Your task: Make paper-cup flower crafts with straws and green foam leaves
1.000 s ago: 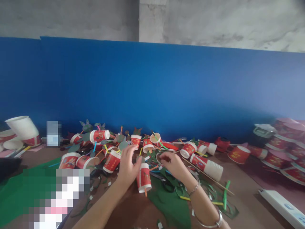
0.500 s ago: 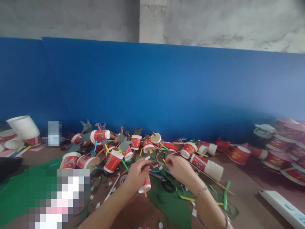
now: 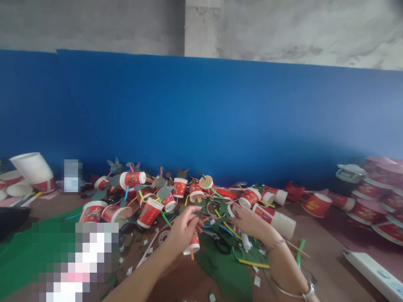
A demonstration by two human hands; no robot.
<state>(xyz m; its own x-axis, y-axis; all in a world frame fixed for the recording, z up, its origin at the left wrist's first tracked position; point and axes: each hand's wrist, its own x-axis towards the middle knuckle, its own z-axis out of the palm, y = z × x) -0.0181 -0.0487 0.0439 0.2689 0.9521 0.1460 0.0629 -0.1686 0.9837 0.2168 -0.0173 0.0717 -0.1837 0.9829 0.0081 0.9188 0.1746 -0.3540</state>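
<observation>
My left hand (image 3: 184, 226) is closed around a small red paper cup (image 3: 194, 243) with a white rim. An orange straw (image 3: 192, 254) sticks out at its lower end, and the fingers hide most of the cup. To the right, my right hand (image 3: 247, 220) has its fingers bent against a white rounded piece (image 3: 231, 209), whose kind I cannot make out. Below the hands lie black-handled scissors (image 3: 223, 245), a dark green sheet (image 3: 226, 268) and a yellow straw (image 3: 253, 264).
Behind my hands is a heap of red cups (image 3: 150, 213) with straws and green paper shapes. A stack of cups (image 3: 277, 221) lies at the right, near a white power strip (image 3: 374, 270). More cups (image 3: 367, 209) are piled at the far right. A blue panel (image 3: 201, 117) stands behind.
My right hand has moved right, away from my left hand, and a white rounded piece now shows at its fingertips. My left hand stays at the cup, its fingers slightly shifted.
</observation>
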